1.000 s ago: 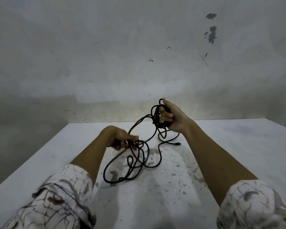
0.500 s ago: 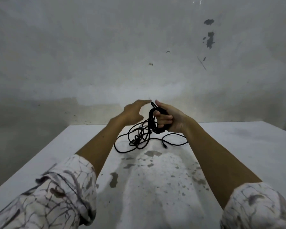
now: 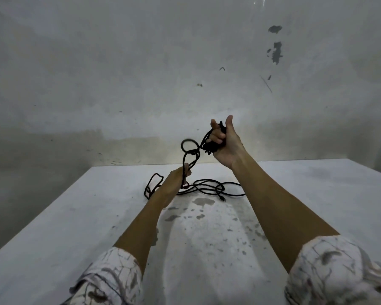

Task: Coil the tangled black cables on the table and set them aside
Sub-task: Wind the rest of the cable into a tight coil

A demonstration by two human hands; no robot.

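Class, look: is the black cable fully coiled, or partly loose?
Partly loose: the right hand grips a coil; slack cable lies on the table.

white stained table (image 3: 317, 194), scuffed grey wall (image 3: 119, 73)

Since the earlier frames, the left hand (image 3: 176, 180) has dropped from beside the right hand (image 3: 226, 143) to pinch a raised strand of the black cable (image 3: 209, 188), while the right hand's coil has lifted higher above the table (image 3: 75, 216).

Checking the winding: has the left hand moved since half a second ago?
Yes. The left hand has dropped from beside the right hand to the table's far edge, gripping the cable.
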